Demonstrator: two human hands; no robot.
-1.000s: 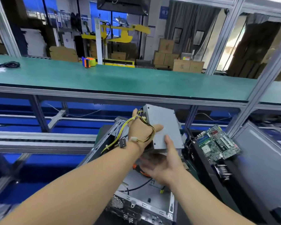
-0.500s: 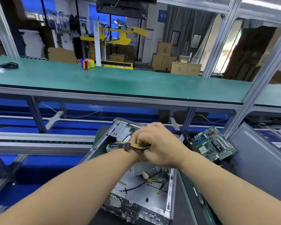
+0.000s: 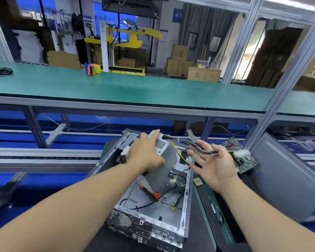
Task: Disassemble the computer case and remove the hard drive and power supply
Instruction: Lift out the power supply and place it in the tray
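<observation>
The open computer case [image 3: 154, 213] lies on the bench below my arms. My left hand [image 3: 145, 154] grips the grey power supply [image 3: 161, 144], held tilted above the far end of the case. Its yellow and purple cable bundle [image 3: 198, 147] runs right and drapes over the spread fingers of my right hand [image 3: 214, 161], which is palm up and grips nothing. A white connector [image 3: 241, 153] hangs at the cables' end past that hand. No hard drive is plainly visible.
An orange-handled screwdriver [image 3: 150, 192] lies inside the case among loose black wires. A removed motherboard [image 3: 245, 159] sits to the right, beside a grey side panel [image 3: 287, 177]. A green shelf [image 3: 135, 88] with a tape dispenser [image 3: 92, 69] runs across behind.
My hands, joined over the cables half a second ago, have separated. The right hand opened and swung right with the cables over it. The left hand now holds the power supply.
</observation>
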